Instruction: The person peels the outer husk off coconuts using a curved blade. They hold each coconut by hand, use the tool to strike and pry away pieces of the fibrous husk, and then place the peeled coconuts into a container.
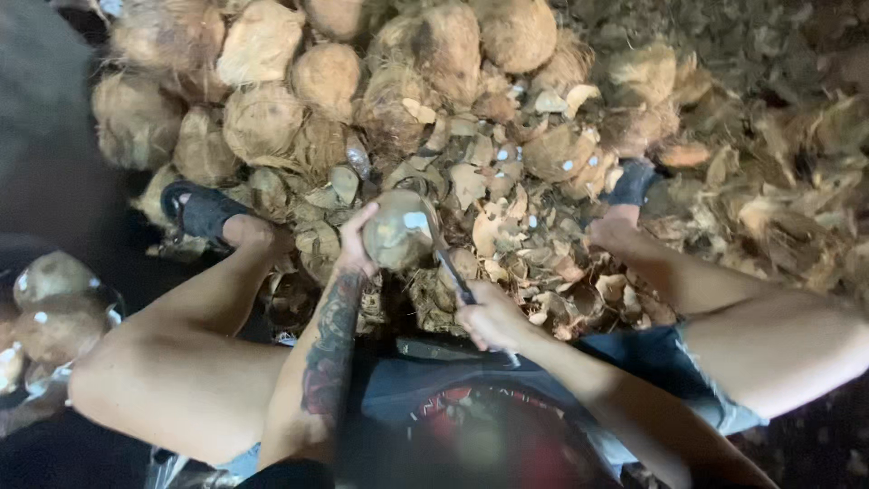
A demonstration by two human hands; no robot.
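— Coconut (pixel 398 231) sits in your left hand (pixel 355 246), raised between your knees over the husk scraps (pixel 507 226)?

— Yes, head view: your fingers (pixel 362 217) wrap its side, likely so the shell faces the blade. Your right hand (pixel 489 317) is closed on the knife (pixel 453 272), tip touching the coconut. Unpeeled coconuts (pixel 272 109) lie piled beyond your sandals (pixel 201 210).

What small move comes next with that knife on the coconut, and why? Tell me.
Probably draw the knife along the coconut to pare off another strip. The left hand grips the coconut from its side, the right hand holds the knife with its blade tip at the shell, and husk scraps lie below.
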